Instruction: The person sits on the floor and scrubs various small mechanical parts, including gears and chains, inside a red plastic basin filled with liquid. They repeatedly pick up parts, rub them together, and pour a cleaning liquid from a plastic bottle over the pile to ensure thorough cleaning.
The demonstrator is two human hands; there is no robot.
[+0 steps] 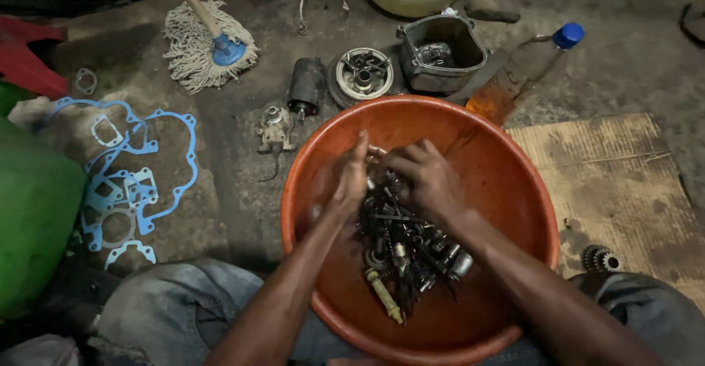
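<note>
Both hands work inside the orange basin, the left hand flat and open-fingered against the right hand, which curls over small metal parts piled just beneath and toward the person, its hold hidden.
</note>
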